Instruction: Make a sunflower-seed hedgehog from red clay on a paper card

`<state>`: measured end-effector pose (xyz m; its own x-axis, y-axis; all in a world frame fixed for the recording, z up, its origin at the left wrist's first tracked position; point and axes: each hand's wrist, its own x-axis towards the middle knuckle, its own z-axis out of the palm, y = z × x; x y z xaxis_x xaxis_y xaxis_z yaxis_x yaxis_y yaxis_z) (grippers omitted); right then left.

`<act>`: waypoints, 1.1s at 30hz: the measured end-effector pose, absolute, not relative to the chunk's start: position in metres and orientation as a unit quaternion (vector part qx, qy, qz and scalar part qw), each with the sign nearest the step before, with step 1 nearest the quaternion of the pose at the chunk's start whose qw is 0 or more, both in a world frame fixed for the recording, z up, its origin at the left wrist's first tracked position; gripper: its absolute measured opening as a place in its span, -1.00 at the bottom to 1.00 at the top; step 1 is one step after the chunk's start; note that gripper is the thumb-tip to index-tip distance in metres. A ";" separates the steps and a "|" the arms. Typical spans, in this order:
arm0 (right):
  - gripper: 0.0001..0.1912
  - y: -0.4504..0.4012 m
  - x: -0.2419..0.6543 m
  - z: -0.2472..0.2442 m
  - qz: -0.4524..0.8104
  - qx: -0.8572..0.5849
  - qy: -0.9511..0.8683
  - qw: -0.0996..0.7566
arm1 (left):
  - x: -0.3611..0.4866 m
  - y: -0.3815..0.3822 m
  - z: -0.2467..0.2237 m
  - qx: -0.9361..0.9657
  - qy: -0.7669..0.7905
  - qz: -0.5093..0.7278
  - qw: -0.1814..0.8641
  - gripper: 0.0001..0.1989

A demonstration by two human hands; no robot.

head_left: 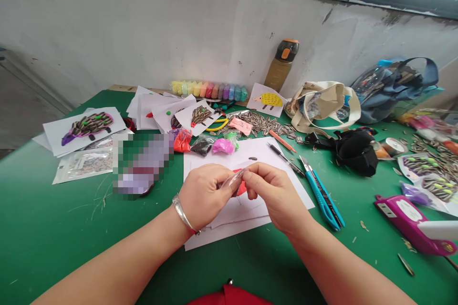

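Observation:
Both hands meet over a stack of white paper (pixel 257 217) on the green table. Pinched between them is a small clear plastic bag (pixel 232 179); what it holds is mostly hidden. My left hand (pixel 204 194) is closed around the bag's left part, and a silver bracelet circles that wrist. With thumb and forefinger, my right hand (pixel 272 191) grips the bag's upper right edge. A flat red shape (pixel 242 188) shows on the paper behind the fingers. One sunflower seed (pixel 253 158) lies on the sheet above the hands.
Beyond the paper lie clay packets in red (pixel 182 140), black (pixel 202 145) and magenta (pixel 223 146), near a seed pile (pixel 265 124). A pen (pixel 286 158) and blue utility knife (pixel 322 193) lie right. Seed-covered pictures (pixel 102 140) sit left; a bottle (pixel 282 66) stands behind.

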<state>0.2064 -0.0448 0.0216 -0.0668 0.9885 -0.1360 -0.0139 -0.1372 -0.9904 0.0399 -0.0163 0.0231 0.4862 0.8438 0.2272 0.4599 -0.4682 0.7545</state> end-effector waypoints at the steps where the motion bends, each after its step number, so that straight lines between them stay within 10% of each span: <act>1: -0.82 -0.045 0.207 0.021 0.557 -0.510 -0.477 0.450 | 0.040 -0.017 0.023 0.805 0.404 0.303 0.312 -0.62; 20: -0.85 -0.043 0.208 0.020 0.548 -0.545 -0.470 0.427 | 0.037 -0.017 0.012 0.891 0.323 0.318 0.034 -0.76; 33: -0.85 -0.043 0.207 0.016 0.632 -0.501 -0.386 0.448 | 0.040 -0.017 0.018 0.826 0.370 0.356 0.233 -0.77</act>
